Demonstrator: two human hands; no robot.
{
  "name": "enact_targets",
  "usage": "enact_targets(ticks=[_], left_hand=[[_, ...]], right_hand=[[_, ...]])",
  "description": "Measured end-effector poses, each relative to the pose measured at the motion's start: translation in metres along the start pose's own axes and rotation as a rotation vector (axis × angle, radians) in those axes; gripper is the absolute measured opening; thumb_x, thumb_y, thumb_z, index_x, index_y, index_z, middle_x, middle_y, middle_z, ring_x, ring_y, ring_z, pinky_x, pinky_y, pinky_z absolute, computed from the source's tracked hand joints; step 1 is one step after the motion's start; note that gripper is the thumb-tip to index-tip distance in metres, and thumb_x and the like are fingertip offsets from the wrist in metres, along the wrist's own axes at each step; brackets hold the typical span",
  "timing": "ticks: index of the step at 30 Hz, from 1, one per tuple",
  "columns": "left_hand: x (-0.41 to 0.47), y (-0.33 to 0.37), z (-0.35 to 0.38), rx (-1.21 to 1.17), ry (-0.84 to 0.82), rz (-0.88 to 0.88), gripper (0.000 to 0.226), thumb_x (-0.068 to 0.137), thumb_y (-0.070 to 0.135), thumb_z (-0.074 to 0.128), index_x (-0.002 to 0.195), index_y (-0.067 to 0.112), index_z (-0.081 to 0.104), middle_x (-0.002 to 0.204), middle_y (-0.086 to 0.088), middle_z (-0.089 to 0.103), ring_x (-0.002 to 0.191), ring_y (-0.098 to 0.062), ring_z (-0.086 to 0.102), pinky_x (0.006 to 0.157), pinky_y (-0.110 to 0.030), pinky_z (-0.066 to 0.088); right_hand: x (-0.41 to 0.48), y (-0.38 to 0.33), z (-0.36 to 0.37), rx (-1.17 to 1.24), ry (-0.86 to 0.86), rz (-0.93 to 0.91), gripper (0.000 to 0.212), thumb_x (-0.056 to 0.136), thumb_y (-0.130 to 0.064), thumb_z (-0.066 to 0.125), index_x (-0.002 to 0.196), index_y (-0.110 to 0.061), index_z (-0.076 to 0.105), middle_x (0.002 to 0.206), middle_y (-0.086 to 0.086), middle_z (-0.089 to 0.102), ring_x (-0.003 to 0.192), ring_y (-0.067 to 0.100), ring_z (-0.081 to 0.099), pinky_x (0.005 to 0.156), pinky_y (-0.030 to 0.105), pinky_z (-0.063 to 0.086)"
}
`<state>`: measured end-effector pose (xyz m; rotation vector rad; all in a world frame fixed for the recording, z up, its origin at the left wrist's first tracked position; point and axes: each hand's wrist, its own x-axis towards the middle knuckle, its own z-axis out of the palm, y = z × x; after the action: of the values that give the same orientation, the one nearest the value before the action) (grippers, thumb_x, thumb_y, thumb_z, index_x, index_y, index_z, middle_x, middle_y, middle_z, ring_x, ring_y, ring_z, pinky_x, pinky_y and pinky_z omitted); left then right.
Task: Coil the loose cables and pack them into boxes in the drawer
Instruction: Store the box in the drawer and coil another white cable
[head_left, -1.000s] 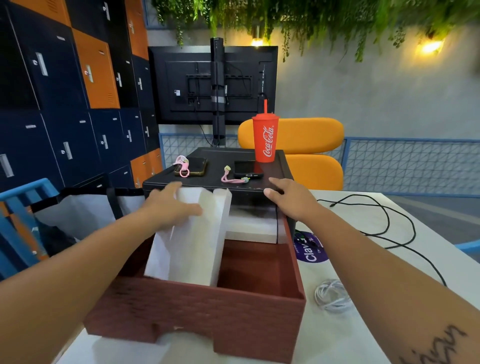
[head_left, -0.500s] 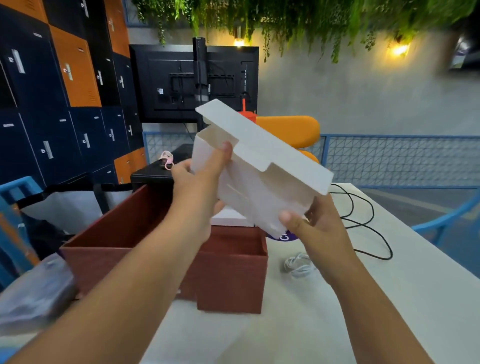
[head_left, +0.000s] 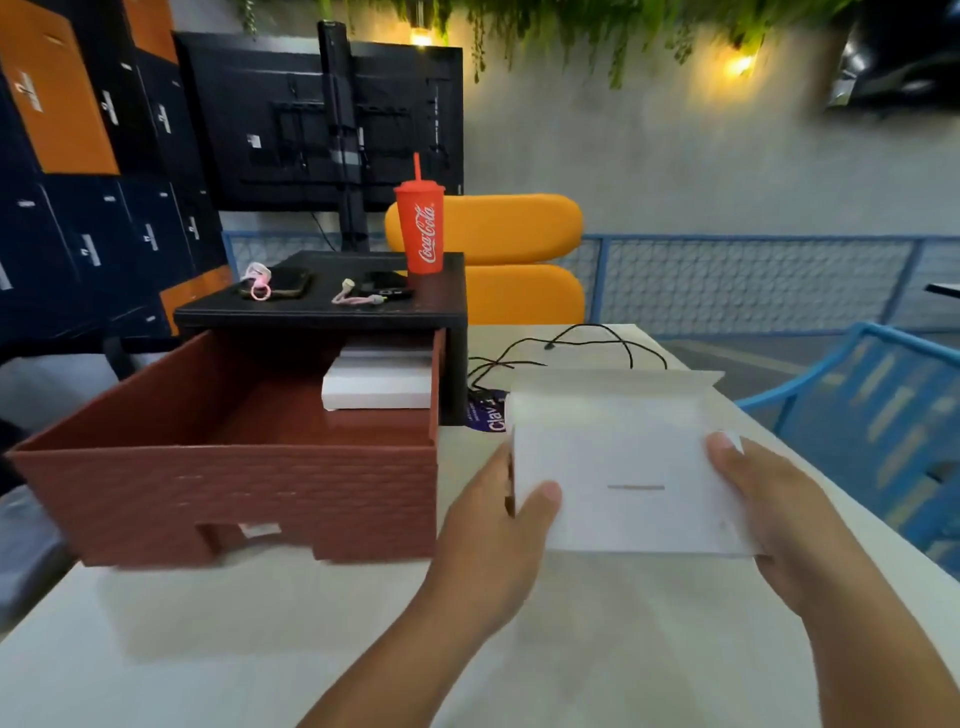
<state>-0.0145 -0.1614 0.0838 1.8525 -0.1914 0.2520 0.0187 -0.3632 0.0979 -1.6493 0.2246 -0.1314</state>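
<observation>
A white cardboard box (head_left: 618, 457) with its lid flap raised sits low over the white table, right of the drawer. My left hand (head_left: 498, 525) grips its left side, thumb on the front face. My right hand (head_left: 763, 499) grips its right side. The brown drawer (head_left: 228, 483) stands pulled out of a black cabinet (head_left: 322, 312); a second white box (head_left: 379, 384) lies at its back. A loose black cable (head_left: 561, 343) trails on the table behind the held box. The white cable seen earlier is hidden behind the box.
On the black cabinet stand a red Coca-Cola cup (head_left: 422, 228) and two phones with pink straps (head_left: 280, 283). A blue chair (head_left: 878, 415) is at the right table edge. An orange seat (head_left: 498, 249) and a monitor stand sit behind.
The white box came out of the drawer, was held up in both hands, and has now come down to the table on the drawer's right.
</observation>
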Motion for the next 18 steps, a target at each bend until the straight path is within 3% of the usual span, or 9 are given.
enact_targets(ticks=[3,5,7,9,11,14,18], left_hand=[[-0.013,-0.025,0.009,0.07,-0.061,-0.132,0.026,0.091,0.025,0.053,0.109,0.044,0.055,0.102,0.027,0.063,0.093,0.013,0.056,0.077,-0.006,0.041],[-0.019,-0.037,0.011,0.09,-0.082,-0.192,0.027,0.09,0.023,0.053,0.108,0.042,0.057,0.1,0.025,0.065,0.091,0.011,0.058,0.075,-0.007,0.041],[-0.022,-0.043,0.01,0.143,-0.07,-0.227,0.024,0.089,0.023,0.053,0.106,0.04,0.058,0.1,0.021,0.066,0.091,0.009,0.058,0.072,-0.006,0.041],[-0.025,-0.05,0.008,0.185,-0.07,-0.244,0.02,0.087,0.026,0.054,0.102,0.037,0.06,0.099,0.015,0.068,0.091,0.004,0.06,0.076,-0.01,0.045],[-0.026,-0.057,0.005,0.177,-0.096,-0.254,0.016,0.084,0.031,0.056,0.098,0.035,0.064,0.097,0.009,0.07,0.092,-0.004,0.063,0.083,-0.019,0.048],[-0.027,-0.062,-0.002,0.155,-0.1,-0.232,0.024,0.075,0.039,0.054,0.091,0.028,0.068,0.093,0.002,0.071,0.09,-0.013,0.065,0.083,-0.027,0.049],[-0.022,-0.051,-0.025,0.083,0.084,-0.069,0.015,0.073,0.035,0.063,0.086,0.039,0.07,0.09,0.01,0.069,0.076,0.005,0.061,0.068,-0.01,0.046]], right_hand=[[-0.003,0.015,-0.002,-0.261,0.03,0.048,0.03,0.097,-0.028,0.042,0.073,-0.015,0.053,0.083,0.003,0.058,0.08,0.023,0.055,0.082,0.037,0.043],[-0.004,0.026,0.0,-0.402,0.015,0.038,0.03,0.096,-0.023,0.04,0.069,-0.017,0.052,0.073,0.003,0.055,0.068,0.02,0.051,0.063,0.031,0.041],[-0.004,0.037,0.004,-0.466,-0.027,0.05,0.029,0.096,-0.019,0.039,0.074,-0.016,0.057,0.073,0.005,0.057,0.066,0.022,0.052,0.056,0.028,0.041],[0.0,0.05,0.008,-0.581,-0.065,0.082,0.027,0.097,-0.021,0.04,0.107,-0.011,0.062,0.106,0.01,0.063,0.095,0.027,0.057,0.081,0.035,0.047],[0.004,0.057,0.011,-0.72,-0.079,0.102,0.043,0.098,-0.026,0.041,0.138,-0.01,0.041,0.142,0.009,0.044,0.127,0.027,0.043,0.105,0.034,0.034],[0.006,0.056,0.016,-0.8,-0.08,0.076,0.05,0.097,-0.027,0.043,0.143,-0.012,0.032,0.148,0.007,0.036,0.135,0.025,0.035,0.106,0.029,0.027],[0.009,0.038,0.024,-0.8,-0.018,-0.051,0.054,0.093,-0.03,0.052,0.142,-0.018,0.035,0.145,0.006,0.04,0.13,0.023,0.042,0.104,0.032,0.032]])
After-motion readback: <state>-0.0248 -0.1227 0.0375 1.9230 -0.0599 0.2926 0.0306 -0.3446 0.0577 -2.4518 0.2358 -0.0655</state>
